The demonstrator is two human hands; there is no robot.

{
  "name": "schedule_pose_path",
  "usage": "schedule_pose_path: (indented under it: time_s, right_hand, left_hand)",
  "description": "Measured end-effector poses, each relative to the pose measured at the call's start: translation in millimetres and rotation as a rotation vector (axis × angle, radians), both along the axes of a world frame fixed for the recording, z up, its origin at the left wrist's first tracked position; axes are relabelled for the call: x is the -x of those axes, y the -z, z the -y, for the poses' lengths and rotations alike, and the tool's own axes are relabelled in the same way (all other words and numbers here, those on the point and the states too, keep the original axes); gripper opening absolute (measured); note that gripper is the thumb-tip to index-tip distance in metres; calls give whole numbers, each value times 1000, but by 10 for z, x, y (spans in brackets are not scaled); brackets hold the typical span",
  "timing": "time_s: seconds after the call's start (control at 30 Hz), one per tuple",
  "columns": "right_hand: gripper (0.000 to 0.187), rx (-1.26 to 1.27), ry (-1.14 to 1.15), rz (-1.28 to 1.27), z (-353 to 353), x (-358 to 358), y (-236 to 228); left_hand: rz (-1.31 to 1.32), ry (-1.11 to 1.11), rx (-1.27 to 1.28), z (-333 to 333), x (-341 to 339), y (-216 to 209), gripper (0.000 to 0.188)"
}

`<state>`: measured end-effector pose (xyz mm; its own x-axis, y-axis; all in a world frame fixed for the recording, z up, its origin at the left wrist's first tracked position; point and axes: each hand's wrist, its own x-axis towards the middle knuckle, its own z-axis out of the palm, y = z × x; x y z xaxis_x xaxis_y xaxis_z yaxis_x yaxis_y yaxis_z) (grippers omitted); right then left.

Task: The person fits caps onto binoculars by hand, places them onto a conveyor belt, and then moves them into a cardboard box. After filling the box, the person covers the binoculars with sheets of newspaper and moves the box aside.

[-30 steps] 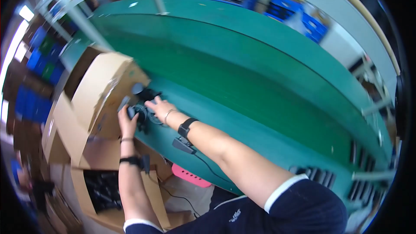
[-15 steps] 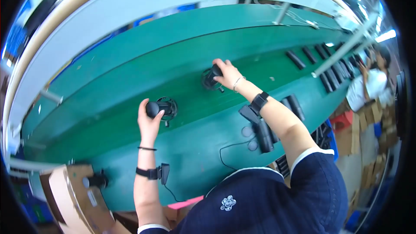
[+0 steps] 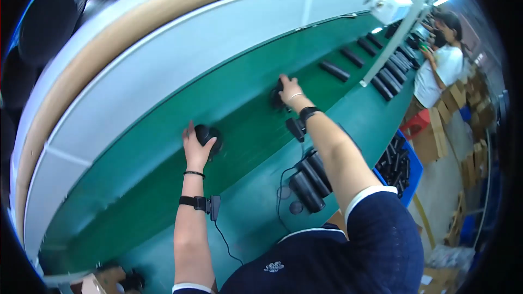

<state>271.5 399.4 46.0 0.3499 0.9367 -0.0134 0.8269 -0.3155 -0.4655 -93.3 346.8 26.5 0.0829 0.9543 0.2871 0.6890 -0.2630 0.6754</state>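
On the dark green strip of the bench, my left hand (image 3: 197,149) is closed around a black cylindrical device (image 3: 202,132) with a round flat end. An open ring-like frame, blurred now, surrounds this device. Farther off and to the right, my right hand (image 3: 291,93) grips a second black device (image 3: 276,98) of similar look. My fingers cover much of it. Both devices seem to rest on the strip, though blur hides where they touch it.
Several black cylinders (image 3: 308,189) lie beside my right forearm, with small dark discs (image 3: 296,207) near them. More black tubes (image 3: 334,71) are spread toward a co-worker (image 3: 440,71). A blue bin (image 3: 412,185) of black parts stands right. A pale post (image 3: 388,51) rises from the bench.
My view has turned, showing more of the blue bin and less of the cardboard box at lower left. Both hands keep hold of the black devices.
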Motion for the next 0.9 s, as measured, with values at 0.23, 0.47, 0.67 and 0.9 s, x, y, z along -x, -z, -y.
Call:
schedule_pose_path:
  time_s: [0.23, 0.47, 0.67, 0.9]
  right_hand:
    - [48, -470, -350, 215, 359, 249, -170]
    - [44, 622, -1522, -77, 2178, 1456, -371]
    - [44, 790, -1660, -152, 2796, 2102, -364]
    - [40, 711, -1501, -79, 2983, 2113, -357]
  left_hand:
    - [-145, -462, -218, 1259, 1533, -449, 58]
    - [-335, -1521, -268, 3384, 3606, -551, 78]
    - [-305, -1510, 190, 4018, 4299, -400, 105]
    - [-499, -1308, 90, 4210, 5170, 298, 56]
